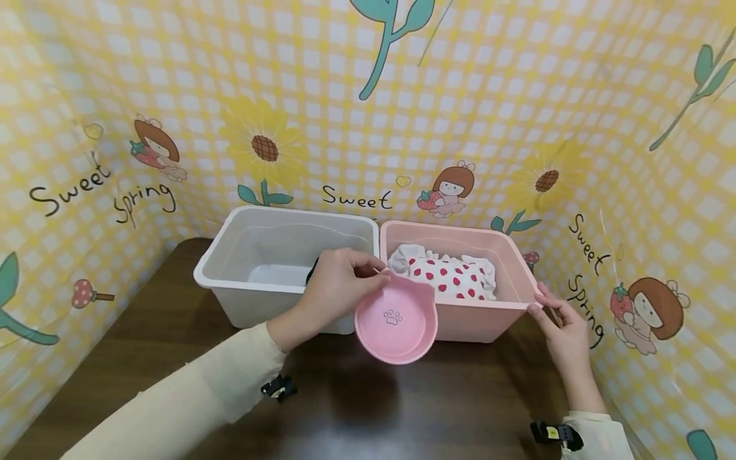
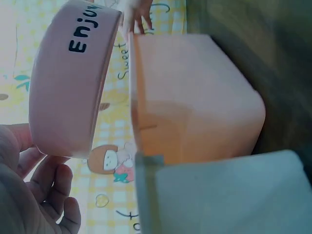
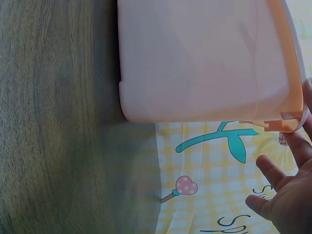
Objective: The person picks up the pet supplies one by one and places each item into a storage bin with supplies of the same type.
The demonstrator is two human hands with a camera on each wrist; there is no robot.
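My left hand (image 1: pixel 333 287) pinches the rim of a pink pet bowl (image 1: pixel 395 322) between thumb and fingers. The bowl hangs tilted in front of the two bins, its paw-print inside facing me; lettering shows on its outer wall in the left wrist view. At the right, my right hand (image 1: pixel 566 335) grips the front right rim corner of the pink bin (image 1: pixel 466 324), thumb in front. Inside that bin lies a ruffled white cloth item (image 1: pixel 451 276) with red strawberry prints; its lower part is hidden by the bin's wall.
Left of the pink bin stands a light grey bin (image 1: pixel 253 300), close against it. A black thing (image 1: pixel 311 271) in the grey bin is mostly hidden behind my left hand. Both bins rest on a dark wooden table (image 1: pixel 368 415). Yellow checked cloth (image 1: pixel 345 147) surrounds the back and sides.
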